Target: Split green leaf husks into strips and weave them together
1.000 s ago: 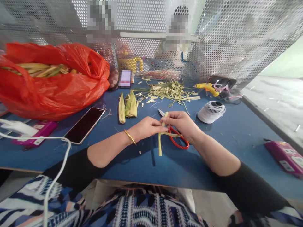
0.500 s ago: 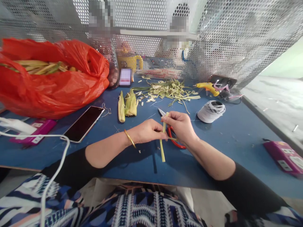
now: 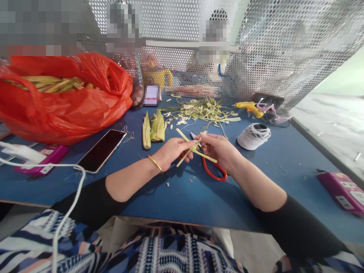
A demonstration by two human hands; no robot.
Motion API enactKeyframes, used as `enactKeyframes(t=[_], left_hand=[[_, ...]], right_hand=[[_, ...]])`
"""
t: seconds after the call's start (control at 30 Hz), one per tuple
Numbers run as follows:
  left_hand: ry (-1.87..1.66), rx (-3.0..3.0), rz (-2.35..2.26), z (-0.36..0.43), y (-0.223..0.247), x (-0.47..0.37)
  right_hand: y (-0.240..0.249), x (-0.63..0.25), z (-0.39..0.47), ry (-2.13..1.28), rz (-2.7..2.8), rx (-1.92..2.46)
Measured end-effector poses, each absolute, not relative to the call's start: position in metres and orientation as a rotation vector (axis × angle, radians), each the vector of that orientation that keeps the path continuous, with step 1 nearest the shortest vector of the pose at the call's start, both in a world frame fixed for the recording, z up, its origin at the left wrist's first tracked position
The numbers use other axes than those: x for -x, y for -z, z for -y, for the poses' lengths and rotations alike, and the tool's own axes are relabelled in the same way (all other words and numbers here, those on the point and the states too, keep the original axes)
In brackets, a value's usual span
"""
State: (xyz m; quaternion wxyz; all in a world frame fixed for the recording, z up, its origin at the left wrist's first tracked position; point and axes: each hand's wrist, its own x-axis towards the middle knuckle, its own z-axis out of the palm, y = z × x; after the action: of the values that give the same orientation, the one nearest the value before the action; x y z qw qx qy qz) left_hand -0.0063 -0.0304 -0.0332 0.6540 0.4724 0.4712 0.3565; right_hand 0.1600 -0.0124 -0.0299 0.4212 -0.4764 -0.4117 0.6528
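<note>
Two pale green husk strips [image 3: 205,155] cross each other in an X between my hands, above the blue table. My left hand [image 3: 176,151], with a gold bangle at the wrist, pinches them near the crossing. The fingers of my right hand [image 3: 218,148] close on the upper end of one strip. Beneath my right hand lie scissors with red handles [image 3: 214,175], partly hidden by it. Two bundled husk pieces [image 3: 154,128] rest beyond my left hand, and a heap of shredded husk [image 3: 203,110] lies farther back.
At the left stands a red plastic bag [image 3: 68,113] of husks, near a phone [image 3: 101,151] and a purple power strip [image 3: 45,161]. To the right are a white thread spool [image 3: 254,137], a yellow glue gun [image 3: 250,107] and another purple power strip [image 3: 342,191]. A perforated metal screen [image 3: 170,26] closes off the back.
The strip that pointed down toward me has turned diagonal, and the two strips now form a clear X. Both hands have shifted slightly, showing more of the red handle.
</note>
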Motion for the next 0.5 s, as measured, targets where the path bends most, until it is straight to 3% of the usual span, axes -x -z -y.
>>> enactKeyframes(t=[0.4,0.5], left_hand=[[-0.718,-1.160,-0.964,0.0375,0.0337,0.0040],[-0.794,-1.066,-0.974,0.0352,0.0341,0.0049]], right_hand=[[0.0341,-0.1561,0.0143,-1.373,1.205,1.196],[0.0281,-0.1608,0.0124,-1.107,1.353,1.226]])
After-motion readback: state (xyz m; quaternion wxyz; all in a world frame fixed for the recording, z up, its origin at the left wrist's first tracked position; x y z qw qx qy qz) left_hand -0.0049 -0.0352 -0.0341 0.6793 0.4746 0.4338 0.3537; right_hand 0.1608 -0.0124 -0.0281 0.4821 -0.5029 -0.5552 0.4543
